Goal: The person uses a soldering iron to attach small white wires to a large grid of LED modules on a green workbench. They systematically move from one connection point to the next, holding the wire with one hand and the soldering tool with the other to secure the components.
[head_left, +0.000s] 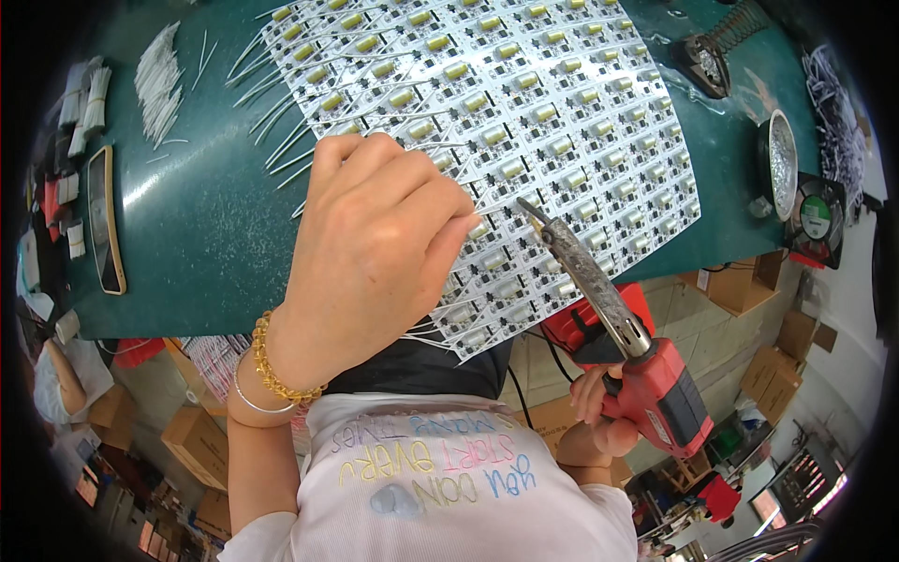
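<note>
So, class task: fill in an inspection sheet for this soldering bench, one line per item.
Surface: green bench mat.
Job's things: white circuit board panel with yellow parts; red soldering gun, tip over the panel.
Clutter: white wire pieces, phone, solder tin, small fan, iron stand.
Hands: left hand resting on the panel; right hand gripping the gun.
Cables: black cord below the gun.
Surroundings: cardboard boxes on the floor.

One circuit-board panel (524,122), one red soldering gun (637,356), one phone (105,220), one small fan (813,214) — two wrist bracelets (267,379).
</note>
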`<state>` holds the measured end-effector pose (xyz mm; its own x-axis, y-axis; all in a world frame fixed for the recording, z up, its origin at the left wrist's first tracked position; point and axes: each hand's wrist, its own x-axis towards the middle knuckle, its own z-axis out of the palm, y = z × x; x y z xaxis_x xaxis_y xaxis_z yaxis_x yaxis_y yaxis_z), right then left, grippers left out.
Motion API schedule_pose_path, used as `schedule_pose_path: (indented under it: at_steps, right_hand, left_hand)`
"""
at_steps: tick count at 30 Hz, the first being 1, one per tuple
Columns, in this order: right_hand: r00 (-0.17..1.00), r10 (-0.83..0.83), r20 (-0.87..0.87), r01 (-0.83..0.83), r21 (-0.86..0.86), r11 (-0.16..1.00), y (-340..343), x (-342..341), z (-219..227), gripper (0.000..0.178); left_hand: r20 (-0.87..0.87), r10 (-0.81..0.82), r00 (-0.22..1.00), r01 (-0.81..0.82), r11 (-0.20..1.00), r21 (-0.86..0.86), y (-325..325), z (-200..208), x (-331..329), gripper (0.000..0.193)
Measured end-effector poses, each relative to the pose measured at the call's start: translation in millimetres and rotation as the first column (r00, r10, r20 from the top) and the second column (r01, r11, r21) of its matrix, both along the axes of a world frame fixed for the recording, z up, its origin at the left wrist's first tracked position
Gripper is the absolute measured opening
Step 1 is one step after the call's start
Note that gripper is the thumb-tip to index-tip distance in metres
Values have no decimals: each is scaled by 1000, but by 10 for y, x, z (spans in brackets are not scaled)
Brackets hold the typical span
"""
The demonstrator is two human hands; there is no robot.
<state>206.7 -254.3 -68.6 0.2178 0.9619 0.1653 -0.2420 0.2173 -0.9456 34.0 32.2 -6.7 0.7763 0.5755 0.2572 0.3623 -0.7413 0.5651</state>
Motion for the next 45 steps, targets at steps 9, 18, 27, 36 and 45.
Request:
schedule_pose_path:
  at_steps: [9, 18, 27, 36, 45]
  right_hand:
    - [680, -655, 329, 643, 161, 749, 309, 210, 535, 72]
    - [201, -830, 519, 938, 143, 317, 453, 1003, 491, 31]
    - [838, -508, 197, 498, 105, 861, 182, 226, 480, 78]
    - [929, -329, 169, 366, -295, 883, -142, -226, 212, 93]
    - [761, 646, -67, -510, 553, 659, 134, 280, -486, 25]
  left_hand:
    - [23, -17, 1000, 17, 1000, 5, 8, -23, -1, 10]
    - [124, 79, 989, -82, 996, 19, -70, -18, -24, 11]
    - [111, 174, 979, -170, 985, -41, -403, -30, -45, 12]
    - [51, 166, 985, -167, 986, 12, -425, -86, 45, 14]
    - [-34, 163, 986, -165, 985, -59, -364, 10, 84, 15]
